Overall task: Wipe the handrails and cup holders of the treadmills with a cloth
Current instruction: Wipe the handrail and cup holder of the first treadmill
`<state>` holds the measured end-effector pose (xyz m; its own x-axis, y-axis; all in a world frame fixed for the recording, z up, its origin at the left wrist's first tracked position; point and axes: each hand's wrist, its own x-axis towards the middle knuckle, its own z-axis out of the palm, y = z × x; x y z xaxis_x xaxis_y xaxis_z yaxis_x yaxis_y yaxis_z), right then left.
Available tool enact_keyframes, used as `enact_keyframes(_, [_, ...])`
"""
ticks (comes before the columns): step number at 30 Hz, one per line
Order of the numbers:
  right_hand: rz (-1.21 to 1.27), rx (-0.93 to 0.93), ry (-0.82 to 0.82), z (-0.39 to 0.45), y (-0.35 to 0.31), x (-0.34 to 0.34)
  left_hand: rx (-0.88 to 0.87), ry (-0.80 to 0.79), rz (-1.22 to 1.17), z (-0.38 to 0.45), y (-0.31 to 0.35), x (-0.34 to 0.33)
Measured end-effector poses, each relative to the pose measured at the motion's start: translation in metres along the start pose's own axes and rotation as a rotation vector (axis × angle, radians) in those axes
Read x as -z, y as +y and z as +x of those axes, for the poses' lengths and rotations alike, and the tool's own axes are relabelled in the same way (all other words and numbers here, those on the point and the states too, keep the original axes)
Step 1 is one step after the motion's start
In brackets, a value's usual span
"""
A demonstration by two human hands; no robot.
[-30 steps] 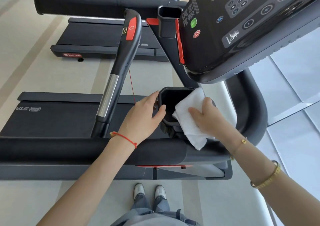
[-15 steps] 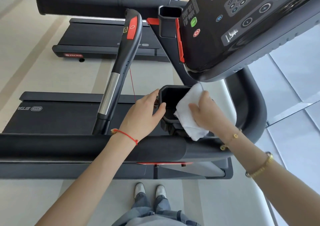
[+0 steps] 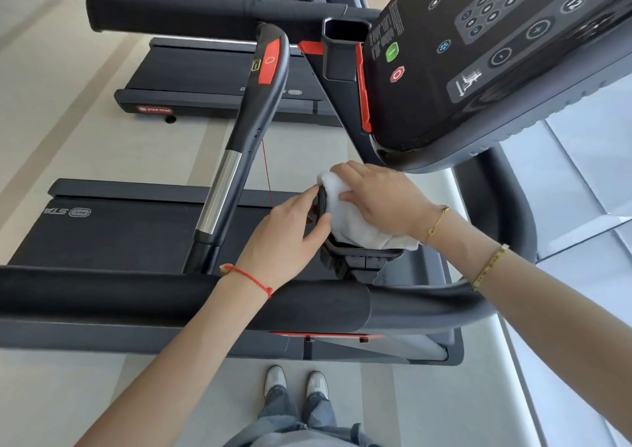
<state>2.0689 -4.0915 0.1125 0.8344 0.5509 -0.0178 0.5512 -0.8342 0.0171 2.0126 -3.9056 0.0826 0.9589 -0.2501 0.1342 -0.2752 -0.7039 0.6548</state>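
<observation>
The white cloth (image 3: 355, 221), soft and rumpled, is stuffed over the mouth of the black cup holder (image 3: 355, 258), a boxy hard-plastic well with angled corners mounted just beyond the near handrail (image 3: 171, 296). The right hand (image 3: 383, 200) lies on top of the cloth with fingers curled down into it, pressing it into the holder's opening. The left hand (image 3: 287, 238) grips the holder's left rim, thumb hooked at the near corner and fingers wrapped on the outer wall.

The near handrail is a thick, matte, foam-like black bar running left to right and curving away at the right end. A slimmer inner handrail (image 3: 239, 145) slants away from it, glossy black with a brushed-metal section and a red patch near its far tip. A second cup holder (image 3: 343, 50), the same boxy shape, sits farther off beside the console (image 3: 478, 56), a smooth dark panel with round buttons, one green and one red.

Below lies the textured black running belt (image 3: 113, 231). Another treadmill (image 3: 219, 84) stands farther away on the pale beige floor (image 3: 85, 138), which has a smooth finish with broad faint stripes.
</observation>
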Motion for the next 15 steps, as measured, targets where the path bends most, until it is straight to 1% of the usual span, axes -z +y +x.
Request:
enact_keyframes(3, [0.092, -0.106, -0.004, -0.016, 0.002, -0.002, 0.003, -0.015, -0.004, -0.001, 0.0, 0.002])
enact_keyframes(5, [0.187, -0.134, -0.025, -0.029, 0.005, -0.002, 0.004, -0.02, 0.006, 0.0, 0.0, 0.002])
enact_keyframes(7, [0.216, -0.099, -0.054, -0.034, 0.008, -0.001, 0.009, -0.016, 0.011, 0.0, 0.001, 0.002])
enact_keyframes(10, [0.145, -0.014, -0.068, -0.018, 0.007, 0.002, 0.012, -0.017, 0.005, 0.0, 0.002, 0.002])
enact_keyframes(13, [0.078, 0.095, -0.052, 0.0, -0.003, 0.006, 0.015, 0.004, 0.019, 0.0, 0.002, 0.001])
enact_keyframes(15, [0.082, 0.101, -0.026, 0.002, -0.003, 0.003, 0.019, 0.014, 0.019, -0.001, 0.002, 0.001])
